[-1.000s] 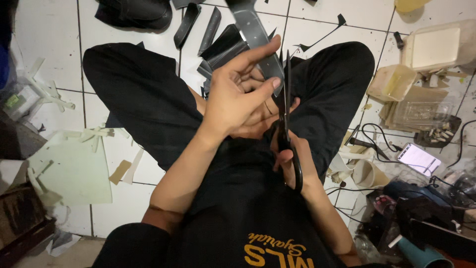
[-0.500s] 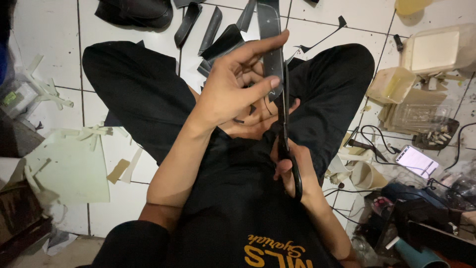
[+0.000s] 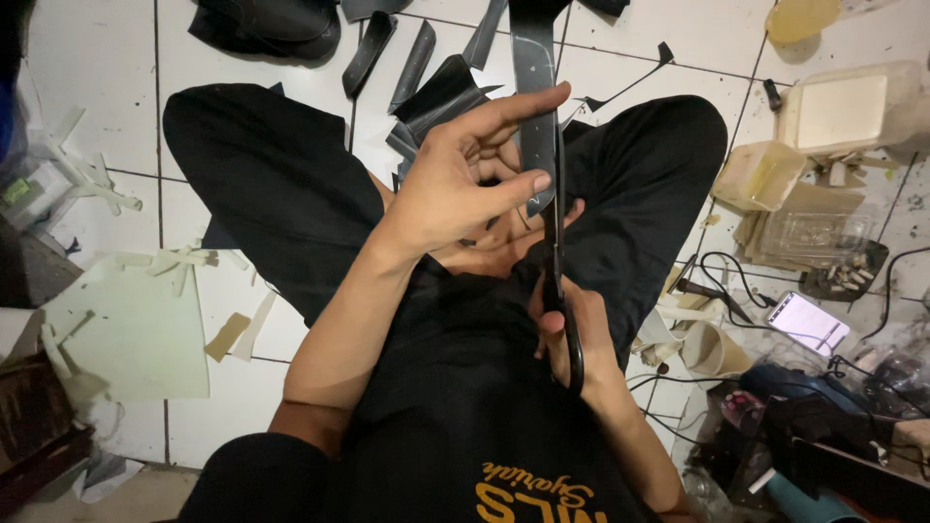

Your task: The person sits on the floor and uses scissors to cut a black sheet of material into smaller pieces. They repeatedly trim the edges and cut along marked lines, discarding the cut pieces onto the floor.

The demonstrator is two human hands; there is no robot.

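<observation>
Black sheet material in a long strip (image 3: 535, 87) runs up out of the top edge of the view, so its far end is cut off. The left hand (image 3: 465, 184) pinches it between thumb and fingers, its grip clenched on the strip's lower part. Just below, black scissors (image 3: 560, 281) stand with their blades along the strip's right edge; the blade tips are hard to tell from the dark material. The right hand (image 3: 572, 339) is clenched through the scissor handles, mostly hidden behind the left forearm and the black shirt.

Well to the right of the strip, a pale square container (image 3: 838, 111) sits on the white tiled floor (image 3: 242, 320); what it holds cannot be made out. Below it lies a clear plastic tray (image 3: 814, 232), and a dark dish (image 3: 848, 276) with small pale bits. A lit phone (image 3: 807, 324) lies further down among black cables (image 3: 717, 266).

Left of the strip, more black offcuts (image 3: 417, 68) lie on the floor. Far to the lower left rests a pale green sheet (image 3: 136, 334) with cut slivers around it.
</observation>
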